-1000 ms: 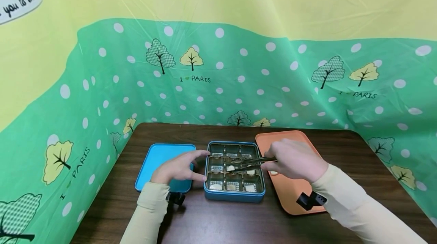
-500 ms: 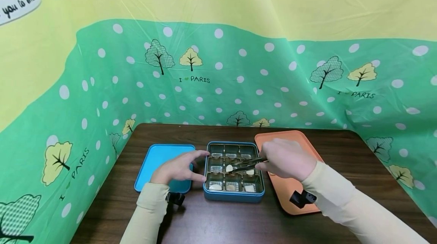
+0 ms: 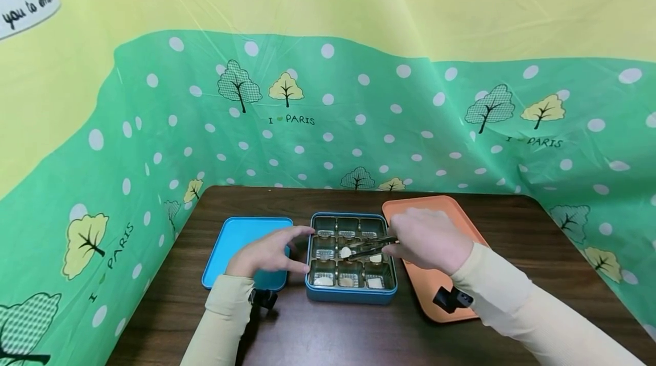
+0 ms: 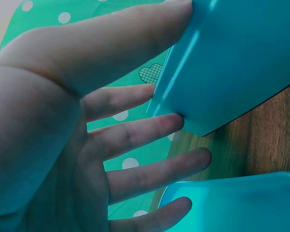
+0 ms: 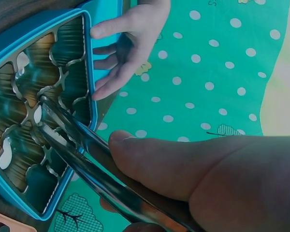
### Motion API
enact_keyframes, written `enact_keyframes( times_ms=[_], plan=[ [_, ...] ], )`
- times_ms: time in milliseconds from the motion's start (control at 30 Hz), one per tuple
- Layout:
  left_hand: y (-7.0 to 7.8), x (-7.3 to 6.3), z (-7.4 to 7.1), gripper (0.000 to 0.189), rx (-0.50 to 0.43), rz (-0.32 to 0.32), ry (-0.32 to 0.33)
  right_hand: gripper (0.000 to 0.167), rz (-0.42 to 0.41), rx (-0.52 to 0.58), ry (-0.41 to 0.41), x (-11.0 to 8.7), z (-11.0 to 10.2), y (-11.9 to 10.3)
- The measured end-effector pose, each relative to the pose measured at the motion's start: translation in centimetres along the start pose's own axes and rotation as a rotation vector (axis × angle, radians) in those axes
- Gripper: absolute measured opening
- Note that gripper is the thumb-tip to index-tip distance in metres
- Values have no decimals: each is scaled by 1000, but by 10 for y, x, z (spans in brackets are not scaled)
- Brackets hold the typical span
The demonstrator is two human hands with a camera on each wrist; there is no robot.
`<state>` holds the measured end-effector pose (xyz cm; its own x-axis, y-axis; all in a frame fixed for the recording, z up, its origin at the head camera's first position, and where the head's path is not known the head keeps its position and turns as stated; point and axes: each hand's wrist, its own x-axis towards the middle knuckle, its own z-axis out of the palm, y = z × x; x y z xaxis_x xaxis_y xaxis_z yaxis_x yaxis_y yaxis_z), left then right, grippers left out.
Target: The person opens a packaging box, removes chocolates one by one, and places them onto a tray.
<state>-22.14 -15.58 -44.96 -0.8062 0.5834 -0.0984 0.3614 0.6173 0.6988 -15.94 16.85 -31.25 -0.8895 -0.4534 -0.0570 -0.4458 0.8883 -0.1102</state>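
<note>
My right hand (image 3: 427, 235) grips shiny metal tongs (image 5: 94, 169), thumb along one arm. Their tips reach into the middle compartment of a blue box (image 3: 353, 296), on either side of a small white piece (image 5: 37, 115). The tips stand apart in the right wrist view. A dark divided insert fills the box; more pale pieces (image 3: 375, 283) lie in the front row and the right middle compartment. At the box's left side is my left hand (image 3: 269, 251), fingers spread, its thumb and fingertips touching the wall, as the left wrist view also shows.
A bright blue lid (image 3: 251, 235) lies left of the box, partly under my left hand. On the right an orange tray (image 3: 435, 297) sits beneath my right forearm. The dark wooden table (image 3: 328, 337) ends at a green and yellow patterned curtain (image 3: 328, 98).
My right hand has shifted slightly left with the tongs, deeper over the box. The left hand has stayed at the box's side.
</note>
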Motion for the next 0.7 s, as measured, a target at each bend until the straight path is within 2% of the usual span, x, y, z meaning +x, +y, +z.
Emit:
enact_keyframes(
  times_ms=[233,533,700],
  plan=[
    [0,0,-1,84,-9,5,3,50,12,-51,-11,3,0,-7],
    [1,0,-1,84,-7,1,10,44,9,-122,0,6,4,-10],
    [1,-1,-1,84,-4,7,2,46,-1,-88,5,5,6,-7]
  ],
)
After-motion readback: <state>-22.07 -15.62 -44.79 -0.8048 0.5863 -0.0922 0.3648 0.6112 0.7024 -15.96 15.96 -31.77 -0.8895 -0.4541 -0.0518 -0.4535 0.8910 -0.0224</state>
